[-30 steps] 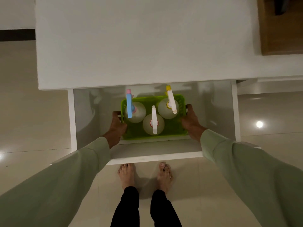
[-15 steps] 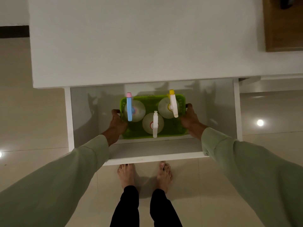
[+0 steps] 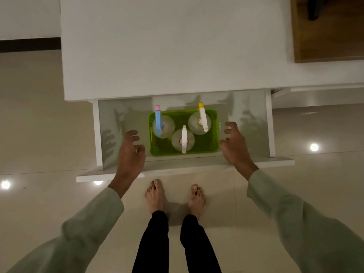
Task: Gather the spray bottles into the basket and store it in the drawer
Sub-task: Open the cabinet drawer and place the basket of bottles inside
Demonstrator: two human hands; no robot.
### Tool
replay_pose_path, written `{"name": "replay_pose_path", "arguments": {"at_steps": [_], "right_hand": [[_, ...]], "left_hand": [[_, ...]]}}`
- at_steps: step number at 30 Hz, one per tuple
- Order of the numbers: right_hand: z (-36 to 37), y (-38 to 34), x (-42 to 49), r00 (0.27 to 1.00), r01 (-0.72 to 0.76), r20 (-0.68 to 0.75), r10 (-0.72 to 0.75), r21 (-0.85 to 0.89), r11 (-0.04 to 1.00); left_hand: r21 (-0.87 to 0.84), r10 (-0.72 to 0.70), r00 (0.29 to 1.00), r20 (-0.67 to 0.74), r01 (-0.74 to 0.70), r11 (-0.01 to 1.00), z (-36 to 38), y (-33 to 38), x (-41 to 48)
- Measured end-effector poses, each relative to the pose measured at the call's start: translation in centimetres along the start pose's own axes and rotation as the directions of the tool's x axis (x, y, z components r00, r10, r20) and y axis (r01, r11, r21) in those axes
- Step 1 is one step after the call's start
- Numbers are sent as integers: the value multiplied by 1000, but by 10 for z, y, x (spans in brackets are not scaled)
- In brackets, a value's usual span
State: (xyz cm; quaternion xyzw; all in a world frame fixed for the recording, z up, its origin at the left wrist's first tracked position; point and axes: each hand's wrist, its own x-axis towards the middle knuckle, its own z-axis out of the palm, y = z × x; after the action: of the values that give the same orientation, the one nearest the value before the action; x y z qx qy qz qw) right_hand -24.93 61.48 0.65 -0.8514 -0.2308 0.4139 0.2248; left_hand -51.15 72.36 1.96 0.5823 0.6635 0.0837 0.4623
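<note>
A bright green basket rests on the floor of the open white drawer. Three clear spray bottles stand in it: one with a blue and pink head, one with a white head, one with a white and yellow head. My left hand hovers just left of the basket, fingers spread, holding nothing. My right hand hovers just right of the basket, also empty with fingers apart. Neither hand touches the basket.
The drawer's front panel juts out toward my bare feet on the tiled floor. The white cabinet top spans above the drawer. A brown wooden surface lies at the top right.
Both hands held the basket's sides before; they have let go and drawn outward and back. The basket now sits in the drawer on its own.
</note>
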Motion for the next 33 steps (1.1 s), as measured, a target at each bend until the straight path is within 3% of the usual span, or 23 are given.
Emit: {"name": "replay_pose_path", "arguments": {"at_steps": [3, 6, 7, 9, 11, 15, 20, 24, 33], "right_hand": [[-3, -6, -36, 971, 234, 6, -237, -189, 954], [-2, 1, -65, 931, 363, 181, -318, -337, 869], [-2, 6, -71, 907, 415, 253, -337, -399, 818], [0, 17, -76, 847, 531, 383, -369, -577, 620], [2, 26, -73, 808, 584, 429, -403, -673, 454], [5, 29, -65, 742, 623, 398, -539, -706, 336], [6, 23, -53, 740, 599, 357, -570, -734, 320], [6, 7, -37, 779, 555, 271, -565, -718, 421], [5, -39, 6, 704, 515, 109, -702, -759, 398]], "left_hand": [[36, 142, 987, 70, -145, 989, 2, 7, -37], [198, 269, 923, 276, -329, 923, 9, -1, -64], [297, 311, 893, 325, -408, 863, 10, -6, -69], [443, 362, 850, 382, -513, 735, 11, -15, -71], [521, 401, 827, 394, -561, 644, 12, -21, -68], [613, 439, 805, 399, -590, 526, 14, -25, -59], [605, 483, 793, 371, -601, 522, 14, -15, -45], [527, 570, 793, 215, -586, 616, 11, -5, -25], [651, 674, 724, 145, -583, 486, 7, 43, 24]]}}
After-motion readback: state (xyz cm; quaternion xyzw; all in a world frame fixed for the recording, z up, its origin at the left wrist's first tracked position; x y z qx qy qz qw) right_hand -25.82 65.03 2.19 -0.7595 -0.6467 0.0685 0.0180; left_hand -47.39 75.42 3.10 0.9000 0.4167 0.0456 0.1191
